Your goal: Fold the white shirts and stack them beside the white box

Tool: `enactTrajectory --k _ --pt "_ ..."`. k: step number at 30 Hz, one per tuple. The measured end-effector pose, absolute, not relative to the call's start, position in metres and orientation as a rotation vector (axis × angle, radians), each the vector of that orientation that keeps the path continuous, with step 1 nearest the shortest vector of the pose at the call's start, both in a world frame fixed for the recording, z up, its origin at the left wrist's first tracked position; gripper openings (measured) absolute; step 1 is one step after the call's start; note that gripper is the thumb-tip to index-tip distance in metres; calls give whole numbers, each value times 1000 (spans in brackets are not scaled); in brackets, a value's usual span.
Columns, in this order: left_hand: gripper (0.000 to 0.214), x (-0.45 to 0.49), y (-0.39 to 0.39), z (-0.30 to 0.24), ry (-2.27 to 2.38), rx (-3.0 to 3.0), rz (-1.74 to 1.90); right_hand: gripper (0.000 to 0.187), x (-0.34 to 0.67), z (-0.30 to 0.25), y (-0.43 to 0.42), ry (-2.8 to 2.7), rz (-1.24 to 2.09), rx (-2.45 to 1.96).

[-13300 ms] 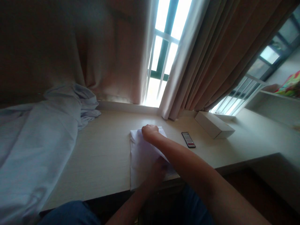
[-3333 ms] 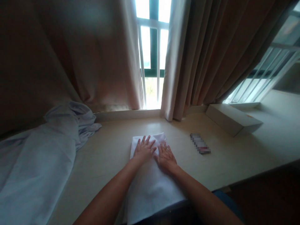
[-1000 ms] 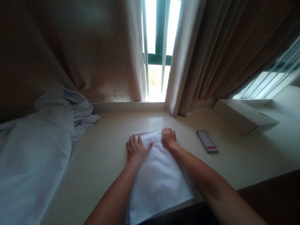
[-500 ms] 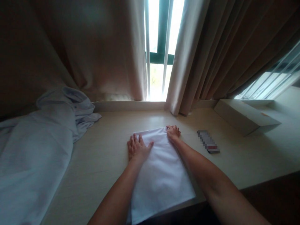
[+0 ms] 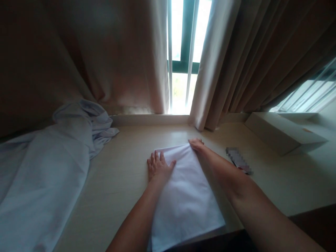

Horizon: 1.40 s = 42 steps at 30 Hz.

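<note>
Daylight comes through a narrow window toward twelve o'clock in my view, between a left curtain at eleven and a right curtain at two, both brownish. Below them a pale worktop runs across my feed. On it, between five and six o'clock, lies a folded white cloth, its near end around the worktop's front edge and soft wrinkles crossing its top. Taking that cloth as my dial, I have the left hand near eleven o'clock, palm down and fingers spread, over the cloth's left edge just beside the far corner. I see the right hand near one o'clock, closed on the far right corner; its fingertips are partly hidden from me. Out at two o'clock lies a phone, pixelated, and farther along that line sits a pale box. At nine, well apart, I see a heap of rumpled white fabric.
</note>
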<state>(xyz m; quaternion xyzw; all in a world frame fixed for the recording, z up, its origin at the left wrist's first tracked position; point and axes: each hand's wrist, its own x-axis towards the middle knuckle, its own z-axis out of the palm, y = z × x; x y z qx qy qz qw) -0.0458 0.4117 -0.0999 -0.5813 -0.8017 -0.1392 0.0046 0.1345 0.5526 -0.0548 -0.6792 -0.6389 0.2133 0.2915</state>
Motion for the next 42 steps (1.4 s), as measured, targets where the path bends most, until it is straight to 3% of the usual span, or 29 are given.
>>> enactTrajectory --k 4,7,9,13,17,28,37,42 --pt "94 -46 414 -103 -2507 -1802 -458 47 128 -54 544 -1822 432 -1938" --pt "96 -45 416 -103 -2506 -1787 -471 46 121 -62 511 -2037 278 -1770" --pt "97 -45 416 -102 -2517 -1772 -459 55 115 -73 485 -2265 170 -1637" --pt "99 -44 415 -98 -2545 -1747 -427 75 110 -89 459 -2389 258 -1756" --pt "100 -45 416 -99 -2555 -1746 -434 80 110 -88 468 -2340 341 -1850" --pt "102 -47 421 -109 -2529 -1765 -457 67 103 -84 476 -2149 104 -1830" --pt "103 -48 421 -107 -2518 -1781 -478 71 103 -88 483 -2177 317 -1969" --pt "103 -48 423 -112 -2525 -1765 -503 68 106 -82 480 -2240 249 -1875"
